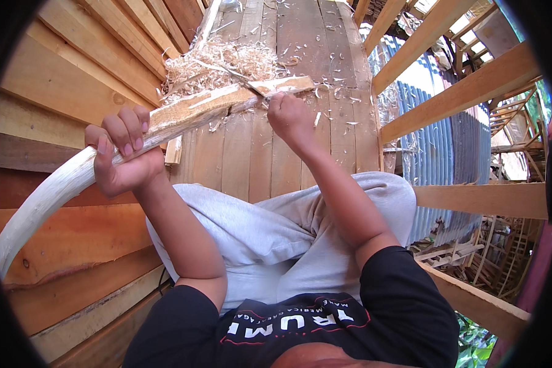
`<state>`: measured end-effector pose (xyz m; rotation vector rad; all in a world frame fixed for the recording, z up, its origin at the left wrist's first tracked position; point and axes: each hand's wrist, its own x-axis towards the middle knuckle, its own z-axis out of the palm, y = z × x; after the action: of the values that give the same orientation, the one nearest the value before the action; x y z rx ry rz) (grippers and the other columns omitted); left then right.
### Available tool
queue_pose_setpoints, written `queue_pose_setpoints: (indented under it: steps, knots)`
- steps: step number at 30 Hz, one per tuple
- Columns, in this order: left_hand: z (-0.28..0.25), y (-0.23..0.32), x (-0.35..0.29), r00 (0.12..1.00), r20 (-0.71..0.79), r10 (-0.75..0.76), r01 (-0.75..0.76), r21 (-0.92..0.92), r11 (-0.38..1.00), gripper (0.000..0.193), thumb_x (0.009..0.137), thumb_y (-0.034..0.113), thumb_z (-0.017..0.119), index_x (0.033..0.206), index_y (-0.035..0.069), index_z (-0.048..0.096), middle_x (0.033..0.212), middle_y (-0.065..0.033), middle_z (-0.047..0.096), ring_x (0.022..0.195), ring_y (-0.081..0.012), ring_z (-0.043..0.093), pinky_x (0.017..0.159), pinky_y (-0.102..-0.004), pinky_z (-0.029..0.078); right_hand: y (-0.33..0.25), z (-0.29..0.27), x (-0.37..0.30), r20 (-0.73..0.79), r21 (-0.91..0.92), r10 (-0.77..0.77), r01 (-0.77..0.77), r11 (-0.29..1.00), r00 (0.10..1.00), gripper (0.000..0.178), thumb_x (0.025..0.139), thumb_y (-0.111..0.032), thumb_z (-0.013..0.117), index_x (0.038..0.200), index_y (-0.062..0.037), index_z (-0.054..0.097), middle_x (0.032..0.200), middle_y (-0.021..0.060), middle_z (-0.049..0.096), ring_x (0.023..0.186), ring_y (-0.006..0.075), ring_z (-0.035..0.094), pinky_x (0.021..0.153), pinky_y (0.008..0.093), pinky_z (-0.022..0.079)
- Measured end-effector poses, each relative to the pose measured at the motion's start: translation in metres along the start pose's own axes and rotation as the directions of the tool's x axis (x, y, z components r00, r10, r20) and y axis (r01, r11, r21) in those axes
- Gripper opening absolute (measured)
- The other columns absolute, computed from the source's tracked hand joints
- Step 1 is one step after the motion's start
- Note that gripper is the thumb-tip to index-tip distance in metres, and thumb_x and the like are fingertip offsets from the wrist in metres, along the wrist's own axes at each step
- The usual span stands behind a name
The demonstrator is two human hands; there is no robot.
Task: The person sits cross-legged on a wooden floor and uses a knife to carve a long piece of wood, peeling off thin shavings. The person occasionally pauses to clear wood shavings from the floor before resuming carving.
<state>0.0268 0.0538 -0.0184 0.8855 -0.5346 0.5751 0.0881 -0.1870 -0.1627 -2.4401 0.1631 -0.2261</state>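
Step in hand looks like shaving: left grip point(124, 146) closed round the curved wood point(187, 118), which slants across before the crossed legs point(245, 224); right grip point(289, 118) closed, apparently on the knife point(252, 88), blade at the wood. A further stroke calls for a steady left hold. Shavings point(242, 63) heap beyond on the plank floor point(227, 161); board wall point(61, 70) crowds the left.

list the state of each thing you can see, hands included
left hand: wrapped around the wooden pole
right hand: closed in a fist around the knife's handle end
wooden pole: curved, pale near the left hand, cut flatter and tan toward its far end
knife: blade lying across the pole's far part
wood shavings: curled, loose, heaped beyond the pole
plank floor: strewn with scattered shavings
legs: folded, in grey trousers
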Motion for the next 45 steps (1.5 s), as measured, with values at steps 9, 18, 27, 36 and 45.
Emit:
queue_pose_setpoints:
  steps: [9, 18, 27, 36, 45]
  knots:
    - [-0.031, -0.008, 0.004, 0.995, -0.069, 0.068, -0.068, 0.009, 0.998, 0.019, 0.077, 0.020, 0.059, 0.075, 0.017, 0.040, 0.059, 0.0029, 0.036, 0.058, -0.0111, 0.036, 0.066, -0.0311, 0.033, -0.013, -0.001, -0.008, 0.179, 0.082, 0.131, -0.147, 0.986, 0.975, 0.055, 0.096, -0.031, 0.029, 0.082, 0.0060, 0.067, 0.088, 0.0324, 0.064, 0.087, 0.0497, 0.061, 0.085, 0.0556, 0.046]
    - [-0.035, -0.067, -0.016, 0.971, 0.002, 0.239, -0.222, 0.378, 0.899, 0.053, 0.076, 0.016, 0.065, 0.125, 0.011, 0.047, 0.127, -0.0129, 0.051, 0.126, -0.0323, 0.045, 0.109, -0.0523, 0.033, -0.012, -0.005, -0.006, 0.235, 0.100, 0.137, -0.164, 0.981, 0.962, 0.056, 0.096, -0.033, 0.029, 0.085, 0.0074, 0.067, 0.091, 0.0332, 0.064, 0.091, 0.0501, 0.061, 0.086, 0.0553, 0.046]
    - [-0.039, -0.097, -0.039, 0.987, 0.016, -0.160, 0.161, -0.037, 0.986, 0.059, 0.077, 0.020, 0.074, 0.128, 0.010, 0.046, 0.126, -0.0083, 0.054, 0.129, -0.0290, 0.045, 0.115, -0.0531, 0.027, -0.010, -0.003, -0.003, 0.272, 0.109, 0.140, -0.175, 0.978, 0.952, 0.060, 0.097, -0.036, 0.028, 0.090, 0.0087, 0.067, 0.094, 0.0331, 0.065, 0.094, 0.0494, 0.062, 0.090, 0.0537, 0.046]
    - [-0.002, -0.080, -0.022, 0.999, -0.031, -0.015, 0.012, -0.088, 0.996, 0.017, 0.078, 0.017, 0.060, 0.080, 0.016, 0.044, 0.068, 0.0020, 0.040, 0.069, -0.0133, 0.041, 0.076, -0.0341, 0.036, -0.031, -0.028, -0.018, 0.248, 0.044, 0.168, -0.184, 0.982, 0.954, 0.059, 0.096, -0.036, 0.029, 0.089, 0.0070, 0.069, 0.094, 0.0304, 0.066, 0.093, 0.0466, 0.063, 0.088, 0.0511, 0.048]
    - [-0.019, -0.081, -0.021, 0.995, -0.083, -0.048, 0.035, -0.157, 0.987, 0.016, 0.074, 0.010, 0.056, 0.081, 0.016, 0.043, 0.066, 0.0011, 0.039, 0.067, -0.0138, 0.040, 0.076, -0.0357, 0.036, -0.022, -0.007, -0.011, 0.242, 0.069, 0.106, -0.127, 0.990, 0.964, 0.053, 0.092, -0.034, 0.034, 0.086, 0.0056, 0.069, 0.092, 0.0299, 0.066, 0.091, 0.0472, 0.063, 0.087, 0.0517, 0.047]
